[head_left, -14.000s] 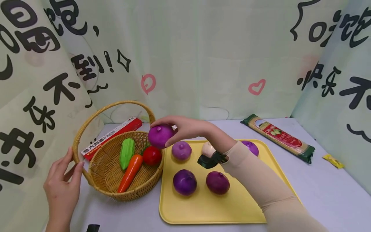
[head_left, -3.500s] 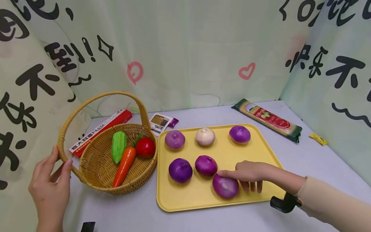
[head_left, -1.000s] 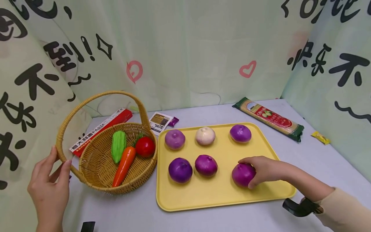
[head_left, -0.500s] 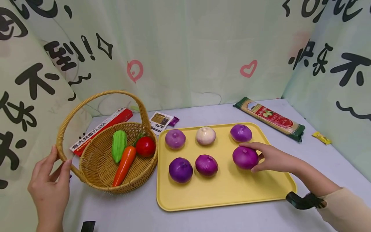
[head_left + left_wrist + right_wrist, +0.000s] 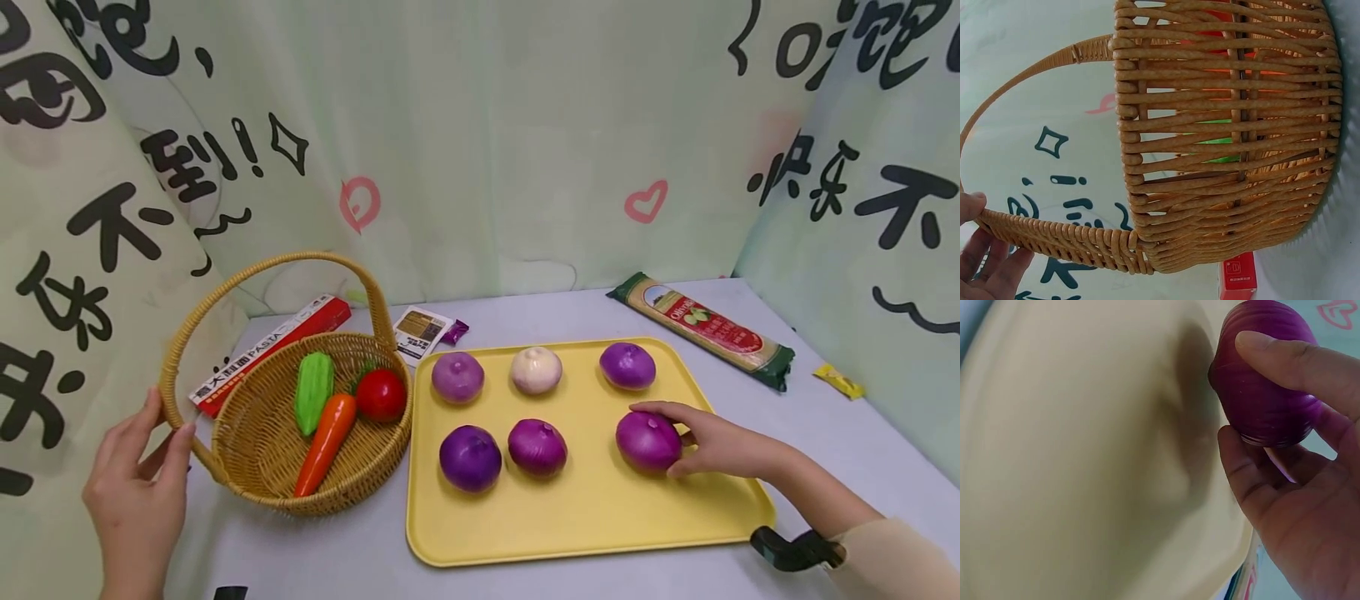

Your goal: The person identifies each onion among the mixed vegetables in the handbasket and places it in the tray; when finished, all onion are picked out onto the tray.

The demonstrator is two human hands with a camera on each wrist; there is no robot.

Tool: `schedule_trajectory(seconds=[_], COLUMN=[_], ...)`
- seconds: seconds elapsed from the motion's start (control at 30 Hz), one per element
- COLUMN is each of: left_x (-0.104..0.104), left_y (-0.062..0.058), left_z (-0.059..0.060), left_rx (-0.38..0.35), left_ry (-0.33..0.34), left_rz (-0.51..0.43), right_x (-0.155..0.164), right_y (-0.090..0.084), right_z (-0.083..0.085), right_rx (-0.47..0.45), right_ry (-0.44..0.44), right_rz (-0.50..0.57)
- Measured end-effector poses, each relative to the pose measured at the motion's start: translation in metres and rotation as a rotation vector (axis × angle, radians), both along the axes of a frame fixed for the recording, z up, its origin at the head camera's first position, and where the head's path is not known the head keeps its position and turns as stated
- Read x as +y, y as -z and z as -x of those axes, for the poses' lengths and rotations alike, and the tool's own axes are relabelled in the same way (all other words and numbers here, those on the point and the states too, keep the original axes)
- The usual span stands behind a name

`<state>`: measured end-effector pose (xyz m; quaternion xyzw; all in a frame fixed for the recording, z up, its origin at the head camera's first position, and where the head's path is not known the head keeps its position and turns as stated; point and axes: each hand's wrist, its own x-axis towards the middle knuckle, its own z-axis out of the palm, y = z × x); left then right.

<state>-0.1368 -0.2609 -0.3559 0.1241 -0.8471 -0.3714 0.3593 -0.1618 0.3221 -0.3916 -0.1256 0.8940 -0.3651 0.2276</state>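
Observation:
My left hand (image 5: 138,492) pinches the handle (image 5: 273,265) of a wicker basket (image 5: 243,450) at its left side. In the left wrist view, thumb and fingers meet around the woven handle. Inside the basket lie a green ridged vegetable (image 5: 313,392), a carrot (image 5: 326,446) and a tomato (image 5: 381,395). On the right, my right hand (image 5: 716,446) holds a purple onion (image 5: 648,442) over the yellow tray (image 5: 585,521). The right wrist view shows the thumb across this onion (image 5: 1266,381), fingers behind and below it, and its shadow on the tray.
Several other purple onions (image 5: 470,458) and one white onion (image 5: 536,370) rest on the tray. A red pasta box (image 5: 273,354) lies behind the basket, beside a small card (image 5: 420,332). A spaghetti packet (image 5: 705,329) and a yellow wrapper (image 5: 838,381) lie at the right.
The right hand held an onion beside the basket 14 s ago. Later it touched an onion at the tray's front, moved it right, lifted it, then lowered it slightly. The left hand stayed on the handle.

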Motion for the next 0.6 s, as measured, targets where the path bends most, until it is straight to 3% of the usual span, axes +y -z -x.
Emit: schedule_trajectory(seconds=[0.6], left_x=[0.0013], left_y=[0.0005], left_z=[0.001], left_rx=[0.016], left_ry=[-0.007], left_rz=[0.006], right_x=[0.0061], right_y=[0.0044], right_z=[0.0014], right_rx=[-0.031], right_ry=[-0.014], right_rz=[-0.006])
